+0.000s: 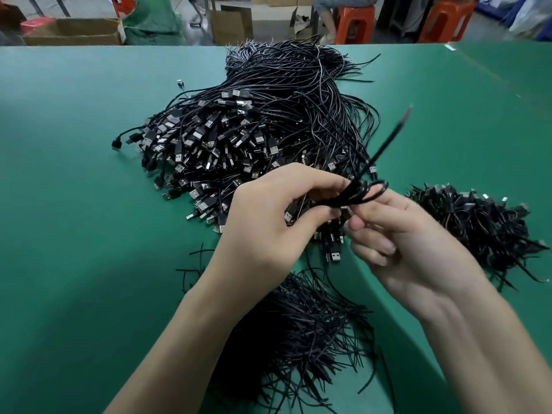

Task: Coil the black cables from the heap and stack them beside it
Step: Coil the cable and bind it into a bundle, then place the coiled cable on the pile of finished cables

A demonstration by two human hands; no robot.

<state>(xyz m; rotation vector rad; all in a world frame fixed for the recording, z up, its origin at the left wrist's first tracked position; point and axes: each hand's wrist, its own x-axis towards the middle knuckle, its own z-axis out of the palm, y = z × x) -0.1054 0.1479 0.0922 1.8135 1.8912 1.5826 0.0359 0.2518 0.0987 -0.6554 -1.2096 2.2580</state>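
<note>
A big heap of black USB cables lies on the green table, plugs fanned toward me. Above its near edge I hold one coiled black cable between both hands. My left hand grips the coil's left side with curled fingers. Fingers of my right hand pinch the right side of the coil. A blurred loose end sticks up and to the right from the coil. A smaller stack of coiled cables sits to the right of the heap.
A pile of thin black ties lies near the table's front edge, under my forearms. Beyond the far table edge stand orange stools, cardboard boxes and a seated person.
</note>
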